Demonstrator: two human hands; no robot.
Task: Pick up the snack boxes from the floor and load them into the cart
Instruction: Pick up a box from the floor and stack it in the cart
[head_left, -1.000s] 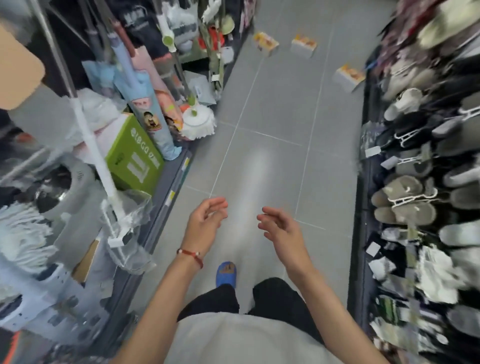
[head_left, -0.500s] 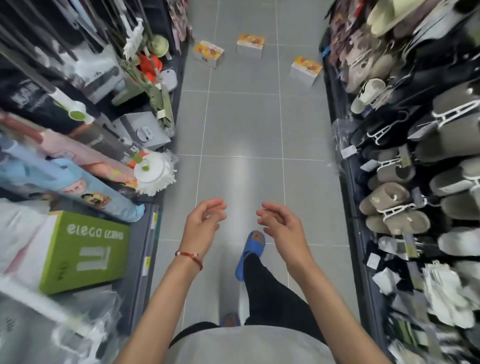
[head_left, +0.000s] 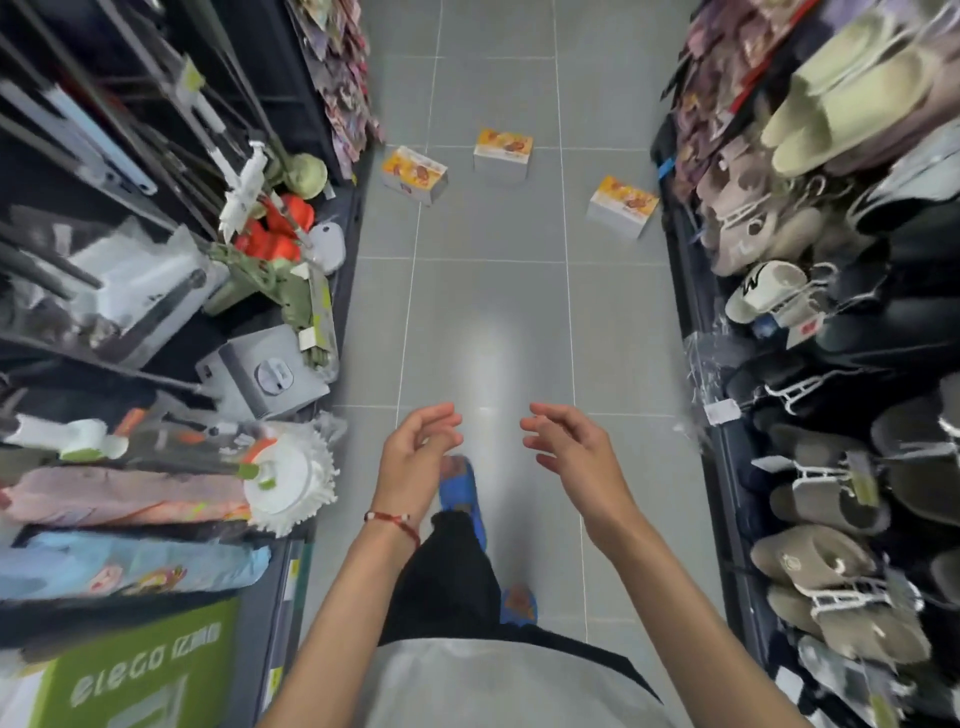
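L hand (head_left: 415, 457), R hand (head_left: 566, 452): raised side by side, apart, fingers loosely curled and spread, holding nothing.
Blue slipper (head_left: 460, 488): on foot, under L hand.
Green Elego box (head_left: 140, 670), white mop head (head_left: 291, 478): L shelving, mop head juts over floor edge.
Slipper rack (head_left: 831, 566): R side.
Grey tiled floor (head_left: 488, 322): runs between.
Far: L snack box (head_left: 414, 174) at floor's L edge; mid snack box (head_left: 503, 150) centre; R snack box (head_left: 621, 205) at R edge.
Vs 0.5 s ago: snack boxes nearer; hands unchanged.
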